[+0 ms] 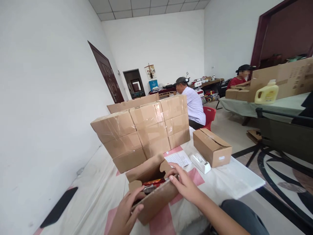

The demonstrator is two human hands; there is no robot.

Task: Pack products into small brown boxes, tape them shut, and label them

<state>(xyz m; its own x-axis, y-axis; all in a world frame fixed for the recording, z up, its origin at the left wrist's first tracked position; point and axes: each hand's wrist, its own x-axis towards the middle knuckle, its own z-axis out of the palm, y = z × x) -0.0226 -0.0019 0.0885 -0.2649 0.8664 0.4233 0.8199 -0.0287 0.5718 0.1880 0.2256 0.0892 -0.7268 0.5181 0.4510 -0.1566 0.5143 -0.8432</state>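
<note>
An open cardboard box [158, 202] stands in front of me on the cloth-covered table, its flaps raised. Inside lie red and dark shiny packets [153, 182], partly hidden by the near wall. My left hand [129, 205] grips the box's left near corner, thumb outside and fingers over the edge. At the right end my right hand [182, 181] is curled over the rim with its fingers near the side flap. Just beyond the box are a sheet of white stickers [178, 159] and a white tape dispenser [201, 164].
Taped cardboard boxes [151, 130] form a stacked wall behind the open box. A closed carton [211, 147] sits at the right. On the left lies a black phone-like slab [59, 207]. Two people work farther off, one beside a yellow jug [267, 92].
</note>
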